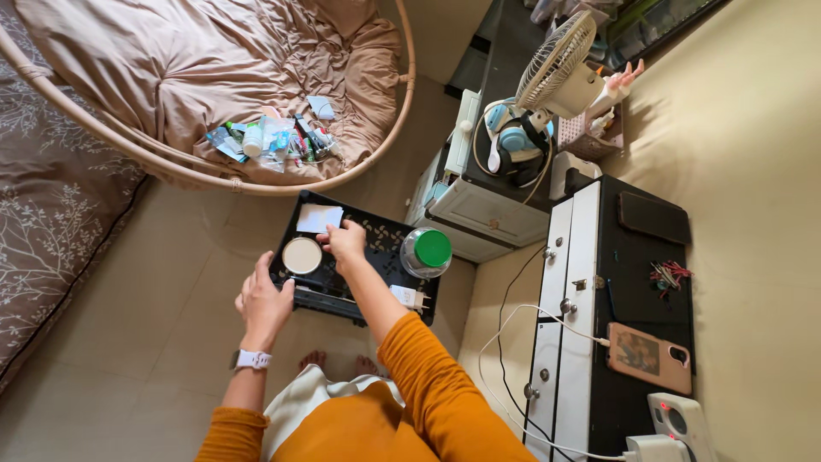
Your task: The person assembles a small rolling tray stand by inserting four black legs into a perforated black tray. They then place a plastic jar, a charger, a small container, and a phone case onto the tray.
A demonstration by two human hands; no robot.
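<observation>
Centre of frame: I see my left hand [263, 301], fingers loosely spread, gripping the near left edge of a black perforated plastic tray [376, 248]. My right hand [345, 242] sits over the tray's upper middle, fingers curled down together, fingertips touching the corner of a white paper card [316, 217]; can't tell if it's actually pinched. A round flat white lid [302, 255] lies on the tray between both hands. A clear jar with a green lid [428, 251] stands at the tray's right end, and a white plug adapter [409, 297] is on the near right edge. Upper left: round rattan chair with beige cushion [197, 60], small packets [274, 137] scattered on it. Right side: black-and-white cabinet [590, 342] with a phone in a pink case [648, 356] on top; white fan [560, 64] above.
</observation>
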